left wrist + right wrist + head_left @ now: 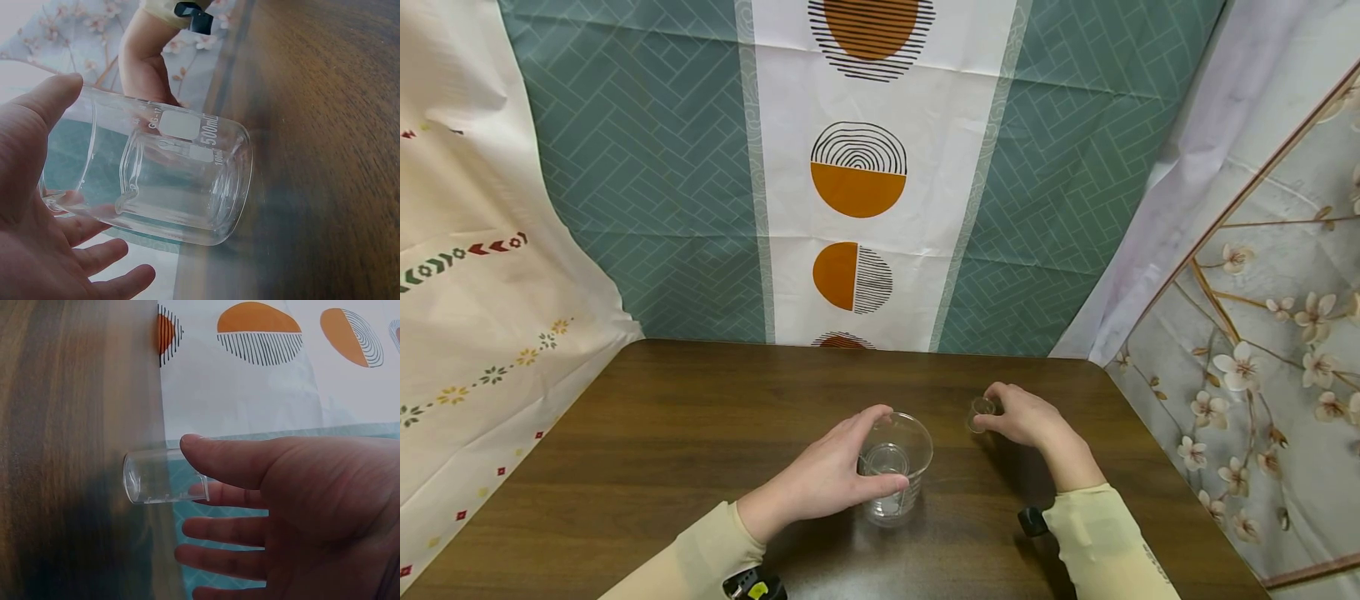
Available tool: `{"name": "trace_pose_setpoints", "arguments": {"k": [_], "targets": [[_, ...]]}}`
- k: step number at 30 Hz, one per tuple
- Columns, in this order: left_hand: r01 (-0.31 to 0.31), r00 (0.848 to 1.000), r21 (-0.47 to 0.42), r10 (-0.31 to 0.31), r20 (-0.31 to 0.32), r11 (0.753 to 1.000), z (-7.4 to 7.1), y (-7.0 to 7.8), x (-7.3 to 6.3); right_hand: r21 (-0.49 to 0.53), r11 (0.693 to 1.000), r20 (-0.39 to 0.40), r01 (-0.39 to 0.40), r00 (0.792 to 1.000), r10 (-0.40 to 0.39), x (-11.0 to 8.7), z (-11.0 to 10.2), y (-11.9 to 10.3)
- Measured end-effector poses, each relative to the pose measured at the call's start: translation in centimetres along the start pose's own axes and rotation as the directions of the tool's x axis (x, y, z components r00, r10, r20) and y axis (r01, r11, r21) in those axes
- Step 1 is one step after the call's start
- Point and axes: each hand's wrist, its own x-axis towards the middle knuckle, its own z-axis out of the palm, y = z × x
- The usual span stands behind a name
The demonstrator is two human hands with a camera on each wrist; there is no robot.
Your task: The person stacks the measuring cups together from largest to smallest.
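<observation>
My left hand point(822, 479) grips a large clear glass beaker point(181, 222) near its rim, thumb on one side and index finger on the other. The beaker is upright and carries a white "500mL" mark. Inside it stands a smaller beaker point(165, 184) marked 100mL. Off to the right, my right hand point(1028, 418) pinches a tiny clear beaker point(165, 477) near its top between thumb and index finger, the other fingers stretched out. The tiny beaker is upright, its base at or just over the tabletop; I cannot tell whether it touches.
The dark brown wooden table point(700, 392) spreads under both hands. Behind it hangs a teal and white cloth point(655, 167) with orange circles. A cream patterned cloth point(482, 333) borders the left, and a flowered cloth point(1247, 400) the right.
</observation>
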Motion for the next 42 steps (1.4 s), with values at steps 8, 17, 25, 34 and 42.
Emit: {"name": "trace_pose_setpoints", "arguments": {"k": [8,17,25,34,42], "targets": [[-0.004,1.000,0.009,0.004,-0.010,1.000,0.03,0.03,-0.05,-0.013,1.000,-0.009,-0.001,1.000,0.001,0.17,0.19,-0.08],[-0.002,1.000,0.001,0.002,-0.009,1.000,0.11,-0.05,-0.05,-0.014,1.000,-0.012,-0.004,1.000,0.003,0.18,0.32,-0.06],[-0.001,1.000,-0.003,0.001,-0.002,1.000,0.09,0.01,-0.10,-0.016,1.000,-0.009,-0.012,1.000,0.012,0.20,0.35,-0.18],[-0.001,1.000,-0.003,0.001,0.002,1.000,0.08,-0.08,-0.10,-0.030,1.000,-0.034,-0.010,0.999,0.009,0.34,0.35,-0.30],[0.003,1.000,-0.005,-0.003,0.000,1.000,0.08,-0.04,-0.11,-0.023,1.000,-0.055,-0.006,0.998,0.005,0.27,0.24,-0.62]]}}
